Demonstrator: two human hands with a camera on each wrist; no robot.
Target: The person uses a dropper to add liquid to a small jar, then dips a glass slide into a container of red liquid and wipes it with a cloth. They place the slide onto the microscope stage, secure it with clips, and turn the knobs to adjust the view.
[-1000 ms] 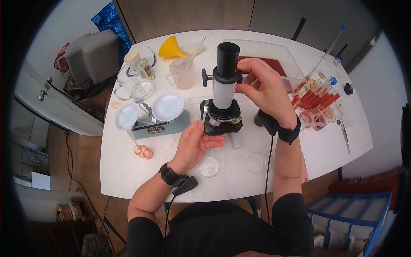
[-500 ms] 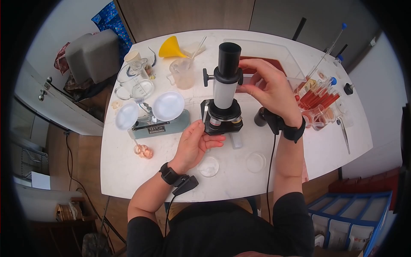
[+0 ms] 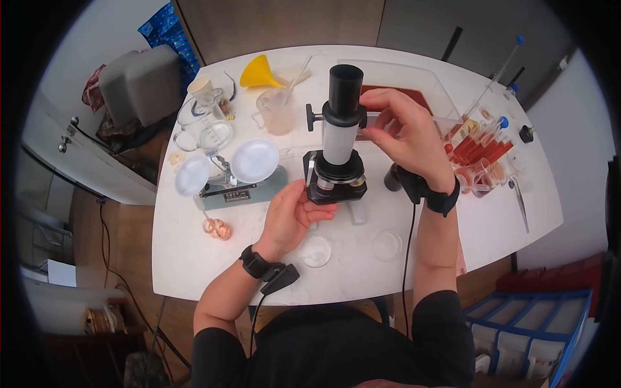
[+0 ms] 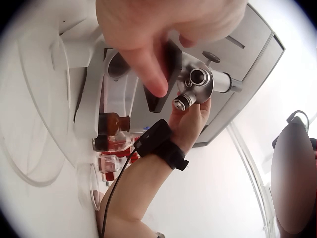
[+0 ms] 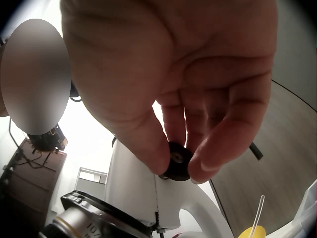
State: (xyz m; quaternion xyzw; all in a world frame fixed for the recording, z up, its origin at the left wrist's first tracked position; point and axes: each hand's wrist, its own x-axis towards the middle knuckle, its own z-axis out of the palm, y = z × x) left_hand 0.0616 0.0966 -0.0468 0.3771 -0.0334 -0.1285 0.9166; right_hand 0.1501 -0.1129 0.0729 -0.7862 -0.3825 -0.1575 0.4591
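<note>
A microscope with a black eyepiece tube and white body (image 3: 339, 143) stands upright at the centre of the head view. My right hand (image 3: 411, 132) pinches the black focus knob (image 5: 179, 161) on its right side between thumb and fingers. Low at the left of the black stage (image 3: 336, 194), my left hand (image 3: 288, 216) has its thumb and fingers at the edge. In the left wrist view its fingers (image 4: 151, 74) lie around the stage plate (image 4: 166, 84), below the objective lenses (image 4: 184, 101).
A balance (image 3: 242, 194) with two white pans and a yellow funnel (image 3: 258, 72) are left of the microscope. Petri dishes (image 3: 386, 246) lie near the front. Test tubes of red liquid (image 3: 482, 145), tweezers (image 3: 519, 205) and a clear tray (image 3: 424, 74) are to the right and behind.
My left hand has shifted slightly left and up at the stage edge. The right hand and its wrist moved slightly right, then stayed nearly still at the knob.
</note>
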